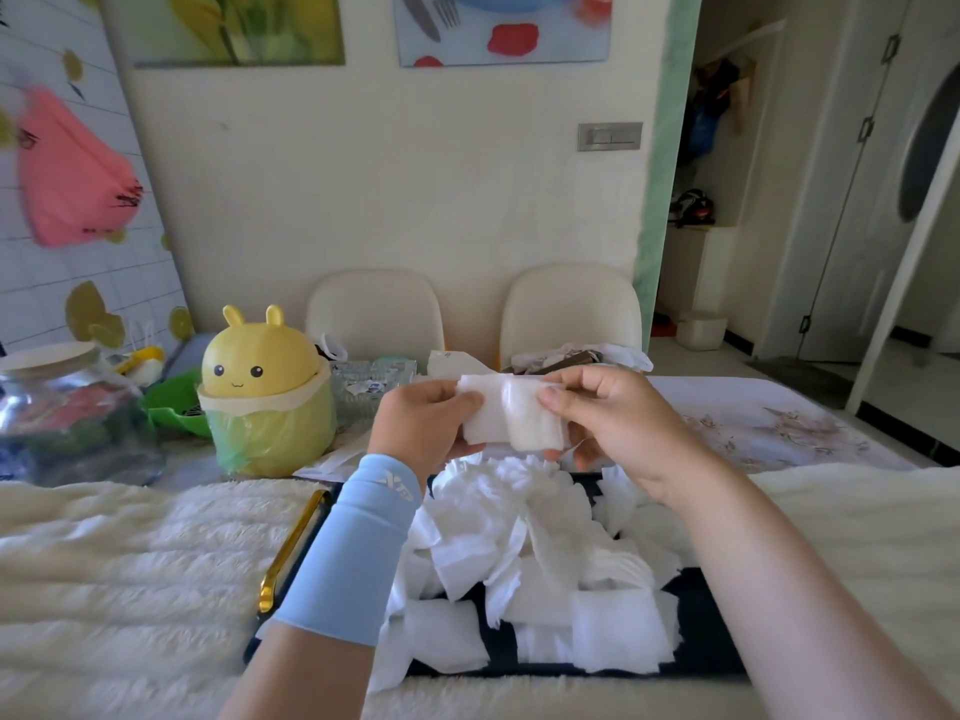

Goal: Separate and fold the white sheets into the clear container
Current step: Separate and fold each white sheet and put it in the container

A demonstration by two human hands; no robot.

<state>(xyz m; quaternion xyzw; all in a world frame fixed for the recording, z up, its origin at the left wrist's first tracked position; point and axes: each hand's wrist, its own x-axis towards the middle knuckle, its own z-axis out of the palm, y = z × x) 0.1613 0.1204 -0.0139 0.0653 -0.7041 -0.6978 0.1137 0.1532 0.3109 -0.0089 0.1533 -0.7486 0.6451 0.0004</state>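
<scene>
Both hands hold one white sheet (511,415) up above the table. My left hand (423,423), with a light blue sleeve on the wrist, pinches its left end. My right hand (618,418) pinches its right end between thumb and fingers. The sheet is partly folded and bulges in the middle. Below the hands a pile of loose white sheets (524,558) covers a dark tray (701,621). A clear glass container (371,381) stands behind my left hand, at the table's far side, with something inside that I cannot make out.
A yellow bunny-shaped bin (265,392) with a green bag stands left of the hands. A green bowl (171,402) and a large glass jar (67,407) are further left. Gold tongs (293,548) lie on the white fluffy cover (130,563). Two cream chairs (374,314) stand behind the table.
</scene>
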